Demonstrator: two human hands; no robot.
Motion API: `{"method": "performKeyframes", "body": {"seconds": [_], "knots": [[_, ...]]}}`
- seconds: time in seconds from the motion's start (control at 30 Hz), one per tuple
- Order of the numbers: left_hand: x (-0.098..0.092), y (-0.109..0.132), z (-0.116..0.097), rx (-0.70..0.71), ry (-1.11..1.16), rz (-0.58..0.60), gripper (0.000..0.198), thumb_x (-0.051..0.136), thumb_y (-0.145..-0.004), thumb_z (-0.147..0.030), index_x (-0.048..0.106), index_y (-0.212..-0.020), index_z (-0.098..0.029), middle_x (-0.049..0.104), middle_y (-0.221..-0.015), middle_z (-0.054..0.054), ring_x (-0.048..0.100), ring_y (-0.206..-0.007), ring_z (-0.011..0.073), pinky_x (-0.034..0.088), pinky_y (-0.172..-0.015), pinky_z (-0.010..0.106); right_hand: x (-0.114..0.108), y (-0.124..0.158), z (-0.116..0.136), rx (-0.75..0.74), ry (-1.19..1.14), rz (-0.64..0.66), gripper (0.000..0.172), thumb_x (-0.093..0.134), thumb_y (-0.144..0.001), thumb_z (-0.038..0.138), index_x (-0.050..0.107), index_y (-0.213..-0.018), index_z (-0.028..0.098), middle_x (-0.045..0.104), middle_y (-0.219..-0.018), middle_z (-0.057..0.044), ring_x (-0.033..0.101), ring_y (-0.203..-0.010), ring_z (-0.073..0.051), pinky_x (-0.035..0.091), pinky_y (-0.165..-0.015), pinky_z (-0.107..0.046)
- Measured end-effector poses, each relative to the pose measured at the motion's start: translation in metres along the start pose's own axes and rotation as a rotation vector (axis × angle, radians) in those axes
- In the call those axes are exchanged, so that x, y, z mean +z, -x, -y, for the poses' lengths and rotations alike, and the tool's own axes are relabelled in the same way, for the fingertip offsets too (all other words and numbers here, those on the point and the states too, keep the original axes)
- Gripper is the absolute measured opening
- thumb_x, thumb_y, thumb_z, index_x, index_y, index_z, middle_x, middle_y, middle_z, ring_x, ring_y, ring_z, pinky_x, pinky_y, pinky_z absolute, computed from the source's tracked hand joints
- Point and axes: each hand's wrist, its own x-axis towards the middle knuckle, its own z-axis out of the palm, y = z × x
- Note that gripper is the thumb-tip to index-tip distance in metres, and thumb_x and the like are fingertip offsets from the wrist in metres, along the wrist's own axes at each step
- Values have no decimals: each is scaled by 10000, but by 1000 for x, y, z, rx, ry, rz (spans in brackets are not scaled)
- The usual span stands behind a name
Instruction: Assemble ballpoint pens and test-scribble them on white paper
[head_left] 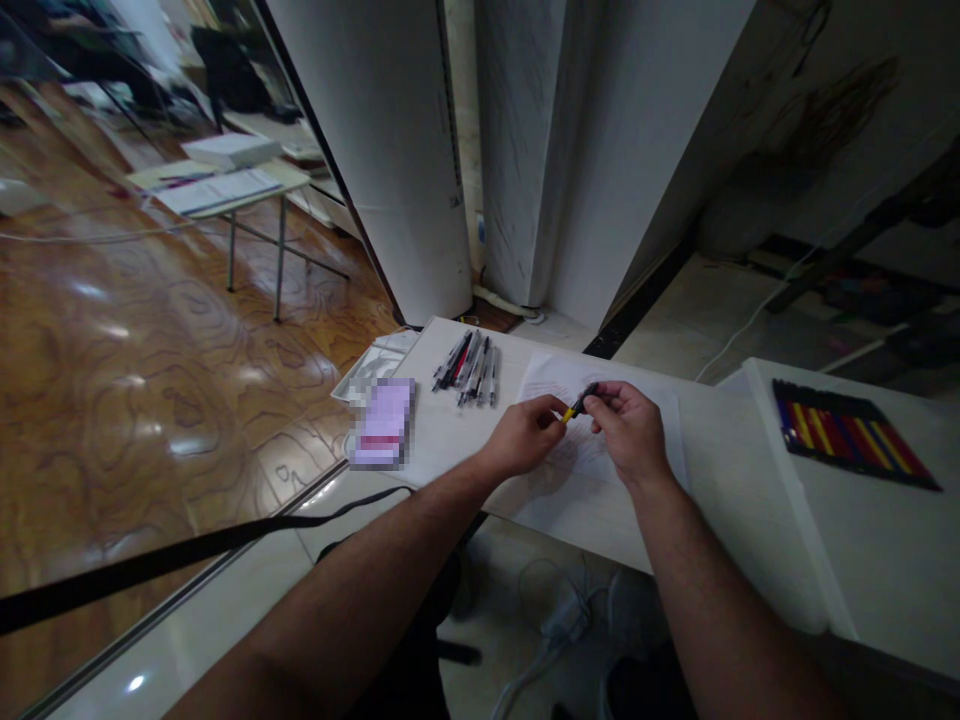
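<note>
Over a pale table, we see a left hand and a right hand sharing one yellow-and-black marker above a white sheet of paper. The left fingertips pinch its yellow end, and the right thumb and fingers hold the black end. Reddish strokes are already on the sheet, so we judge the work under way; what is left we cannot read, as the hands cover part of the page. In this dim light, we cannot tell whether the black end is a cap, seated or loose. A bundle of clear-barrelled pens lies untouched at far left, a pixelated lilac object nearer us. At right, coloured markers lie in a flat row, well apart from the hands.
</note>
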Motion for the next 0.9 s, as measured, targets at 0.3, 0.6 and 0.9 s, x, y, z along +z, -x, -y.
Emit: {"method": "performKeyframes", "body": {"seconds": [0.3, 0.6, 0.9], "knots": [[-2, 0, 0, -19, 14, 13, 199, 556, -794, -218, 663, -955, -173, 624, -672, -27, 523, -565, 85, 382, -534, 187, 0, 0, -1, -7, 5, 9, 251, 727, -681, 306, 645, -868, 161, 669, -715, -18, 596, -588, -128, 421, -442, -206], [-2, -1, 1, -28, 36, 30, 211, 553, -808, -240, 654, -982, -175, 632, -670, -23, 526, -555, 88, 375, -526, 189, 1, -1, 0, 9, 6, 13, 255, 723, -683, 316, 639, -867, 160, 660, -693, -13, 590, -578, -128, 422, -442, -208], [-5, -2, -2, -25, -15, -6, 178, 547, -811, -246, 661, -929, -178, 640, -704, -13, 539, -601, 102, 399, -556, 201, -2, -3, 2, -16, -13, -62, 244, 717, -678, 327, 632, -843, 170, 678, -738, -22, 610, -612, -135, 424, -448, -208]]}}
